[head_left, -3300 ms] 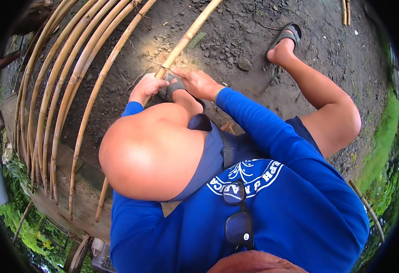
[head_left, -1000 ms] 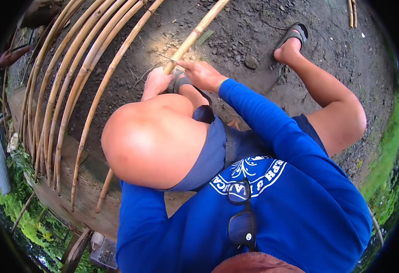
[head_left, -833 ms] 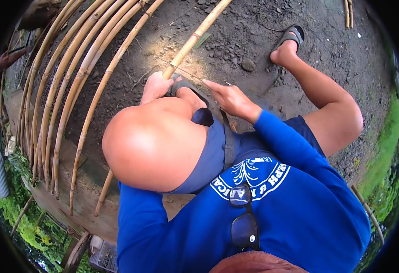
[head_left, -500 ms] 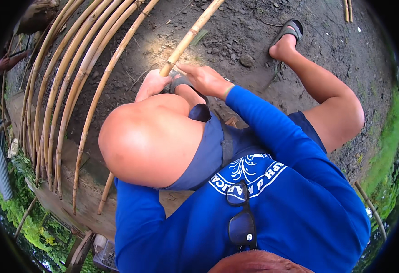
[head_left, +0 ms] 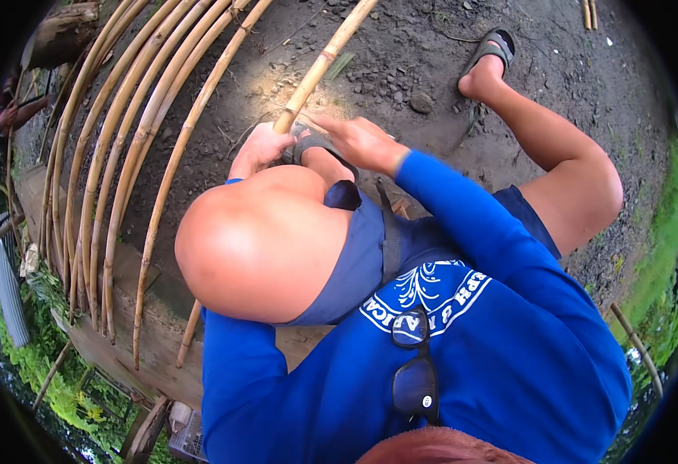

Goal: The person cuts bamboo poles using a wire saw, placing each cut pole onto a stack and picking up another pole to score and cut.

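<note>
Right hand (head_left: 364, 143) has moved in toward the pole (head_left: 325, 60) since 0.8 s ago, when I saw it well clear to the right. From the left, I note a row of poles (head_left: 139, 140) beside the bent knee (head_left: 250, 240). Left hand (head_left: 262, 145) is closed around the pole's near end; the pole slants up and right over soil. Right hand, slightly blurred, has fingers extended beside the pole; I cannot tell whether it grips anything. Farther right lies 1 stone (head_left: 421, 102).
</note>
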`<state>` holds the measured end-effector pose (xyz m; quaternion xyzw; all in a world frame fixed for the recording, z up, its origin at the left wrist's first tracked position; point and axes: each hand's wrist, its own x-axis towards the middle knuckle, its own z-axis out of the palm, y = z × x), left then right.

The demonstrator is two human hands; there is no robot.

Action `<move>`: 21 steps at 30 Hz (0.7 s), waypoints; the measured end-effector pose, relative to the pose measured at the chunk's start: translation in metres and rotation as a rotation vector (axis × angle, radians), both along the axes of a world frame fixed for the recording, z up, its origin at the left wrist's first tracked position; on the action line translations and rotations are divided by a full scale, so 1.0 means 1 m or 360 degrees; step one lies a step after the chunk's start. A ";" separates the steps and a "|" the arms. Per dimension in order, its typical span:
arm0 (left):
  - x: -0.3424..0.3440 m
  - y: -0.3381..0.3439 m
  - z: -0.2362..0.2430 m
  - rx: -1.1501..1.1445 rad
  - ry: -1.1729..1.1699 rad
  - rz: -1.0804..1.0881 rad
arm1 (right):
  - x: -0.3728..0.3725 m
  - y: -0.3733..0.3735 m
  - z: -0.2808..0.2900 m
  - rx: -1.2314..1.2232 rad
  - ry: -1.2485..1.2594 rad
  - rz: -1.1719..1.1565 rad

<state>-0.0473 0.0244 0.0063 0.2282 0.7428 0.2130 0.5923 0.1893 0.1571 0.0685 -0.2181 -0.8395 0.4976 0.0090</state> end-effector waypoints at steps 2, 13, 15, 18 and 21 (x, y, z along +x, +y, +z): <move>0.000 0.001 -0.005 0.0052 0.0052 -0.0021 | 0.055 0.000 0.021 -0.0021 -0.0228 0.0003; -0.005 0.000 0.004 0.0044 -0.0494 0.0113 | -0.003 0.001 -0.006 0.0060 0.0108 -0.0003; 0.004 0.013 0.014 0.0085 -0.0555 0.0110 | 0.040 0.006 0.025 -0.0024 -0.0189 -0.0002; -0.003 0.004 0.010 0.0047 -0.0538 0.0093 | 0.067 0.001 0.027 0.0042 -0.0119 -0.0024; -0.002 0.012 0.014 0.0044 -0.0643 0.0103 | 0.044 0.009 0.012 0.0058 -0.0162 0.0003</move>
